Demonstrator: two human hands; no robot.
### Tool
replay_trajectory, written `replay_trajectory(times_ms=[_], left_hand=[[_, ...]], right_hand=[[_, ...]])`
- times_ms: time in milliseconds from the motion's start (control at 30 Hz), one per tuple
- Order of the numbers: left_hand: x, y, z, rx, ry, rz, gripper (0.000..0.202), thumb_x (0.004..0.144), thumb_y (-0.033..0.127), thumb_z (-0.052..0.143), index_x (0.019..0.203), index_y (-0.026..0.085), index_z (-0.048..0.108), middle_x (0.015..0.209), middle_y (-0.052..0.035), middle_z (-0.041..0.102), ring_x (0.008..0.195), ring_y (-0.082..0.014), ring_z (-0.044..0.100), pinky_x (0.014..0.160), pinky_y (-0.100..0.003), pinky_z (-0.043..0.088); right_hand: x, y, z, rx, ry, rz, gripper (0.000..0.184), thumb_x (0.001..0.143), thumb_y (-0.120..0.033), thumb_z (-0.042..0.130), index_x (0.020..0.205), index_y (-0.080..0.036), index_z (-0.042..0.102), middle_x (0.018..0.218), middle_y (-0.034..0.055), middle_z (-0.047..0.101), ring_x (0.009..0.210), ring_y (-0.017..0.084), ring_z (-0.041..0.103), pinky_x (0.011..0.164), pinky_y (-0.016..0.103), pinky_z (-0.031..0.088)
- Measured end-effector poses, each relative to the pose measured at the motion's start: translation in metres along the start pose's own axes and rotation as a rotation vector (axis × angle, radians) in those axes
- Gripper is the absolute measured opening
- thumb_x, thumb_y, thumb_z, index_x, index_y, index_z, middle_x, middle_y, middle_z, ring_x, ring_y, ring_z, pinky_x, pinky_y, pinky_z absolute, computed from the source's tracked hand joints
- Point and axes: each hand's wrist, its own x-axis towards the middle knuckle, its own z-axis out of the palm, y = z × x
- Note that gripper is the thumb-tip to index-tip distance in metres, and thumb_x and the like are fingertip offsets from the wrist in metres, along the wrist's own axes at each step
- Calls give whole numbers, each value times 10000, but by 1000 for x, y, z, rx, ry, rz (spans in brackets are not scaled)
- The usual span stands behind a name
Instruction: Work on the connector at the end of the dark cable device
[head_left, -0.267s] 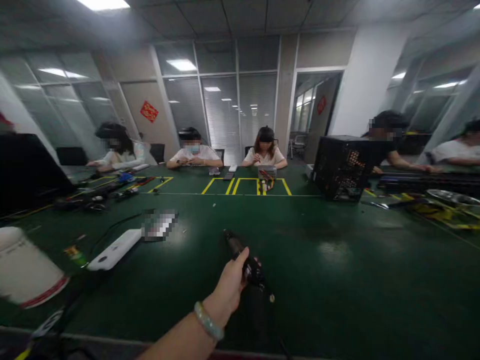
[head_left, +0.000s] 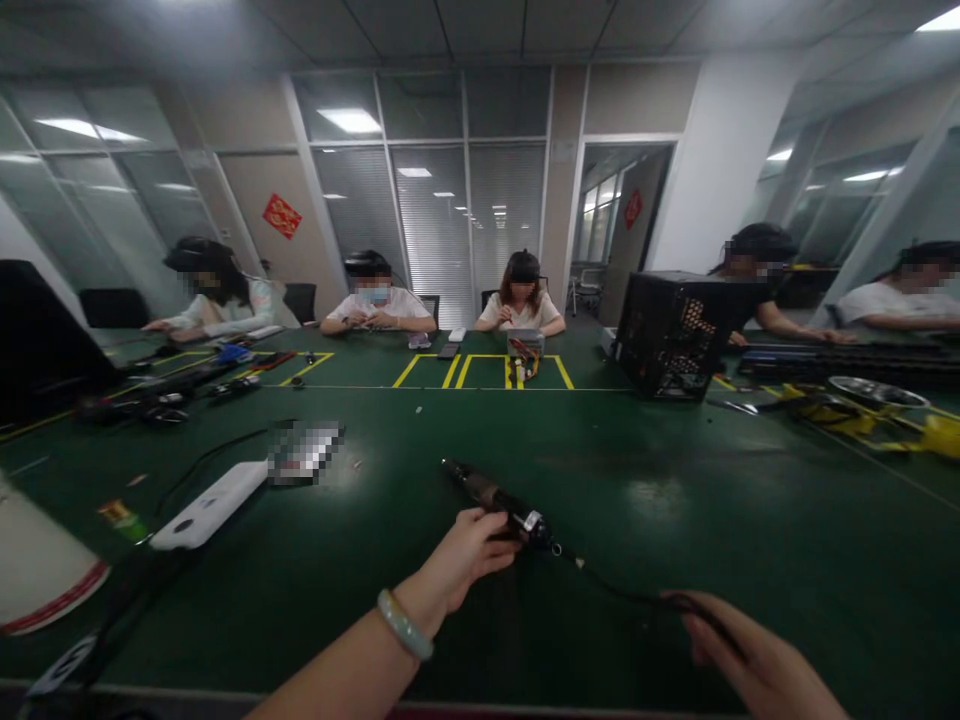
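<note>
A black electric screwdriver (head_left: 491, 497) lies slantwise in front of me, its tip toward the far left and a ring and cord at its rear end. My left hand (head_left: 472, 550), wearing a jade bangle (head_left: 405, 625) at the wrist, is at its near side. The fingers are loosely stretched out, with the thumb and fingertips against the tool's lower edge. To the lower right, my right hand (head_left: 739, 640) is closed on the black cord (head_left: 615, 590) that runs from the screwdriver. Blur hides part of the right fingers.
On the left of the green table (head_left: 360, 590) are a white power strip (head_left: 214, 505), a green-and-yellow item (head_left: 124, 520) and a white bucket-like container (head_left: 37, 560). A black computer case (head_left: 679, 335) stands at the back right. Several people sit around the table.
My right hand has come into view with the cord. The screwdriver has turned to a flatter slant, and my left hand's grip on it has loosened. The view has shifted slightly right.
</note>
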Motion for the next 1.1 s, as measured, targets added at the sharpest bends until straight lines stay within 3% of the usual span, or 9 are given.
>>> replay_trajectory(times_ms=[133,300,400,567,700,833,967,1100], left_hand=[[-6,9,-11,308,24,20,662,783,294,700,1279,139,289,1095,-178,632,888,-253,670,776,-371,523],[-13,3,-26,707,-163,162,459,802,324,658,1186,153,474,1099,-122,632,954,-227,627,773,-333,499],[-19,5,-28,875,-198,287,353,805,295,644,1125,171,563,1128,-92,624,969,-209,611,811,-323,490],[-17,27,-21,1241,7,654,331,826,274,610,1154,236,587,1199,-48,596,1120,-226,542,986,-370,409],[11,43,-17,1424,106,811,450,844,295,600,1280,229,511,1336,-59,514,1256,-234,447,1078,-386,337],[50,49,-12,1557,225,864,492,908,411,526,1341,188,454,1427,-89,426,1369,-256,298,1131,-425,240],[78,48,-5,1579,276,809,478,977,440,378,1341,136,443,1395,-141,453,1325,-280,364,1098,-461,258],[77,43,-5,1573,255,781,338,946,404,474,1164,160,556,1194,-119,589,1167,-286,501,1016,-466,335]], right_hand=[[57,-22,-43,-300,-10,-118,301,890,-443,510,1107,-318,678,986,-4,745,858,237,692,719,277,543],[130,-67,-69,-530,111,-249,290,900,-424,498,1097,-304,673,1056,8,722,925,263,668,758,323,511],[169,-78,-69,-620,187,-359,270,904,-386,499,1068,-281,686,1139,17,679,978,256,638,809,314,480],[207,-62,-44,-640,152,-224,220,905,-301,513,1019,-223,684,1091,63,681,938,244,637,767,294,450],[205,-38,-32,-636,131,-115,236,921,-283,459,990,-181,661,979,107,701,834,253,648,654,297,433],[178,-20,-32,-616,10,-83,124,858,-258,550,848,-210,664,827,47,709,725,213,649,588,257,420],[140,-5,-25,-599,-6,-87,162,872,-257,512,915,-224,665,1013,52,689,846,219,648,681,274,463],[111,7,-14,-465,35,-122,253,916,-307,442,1050,-240,646,1126,57,637,965,232,617,767,307,495]])
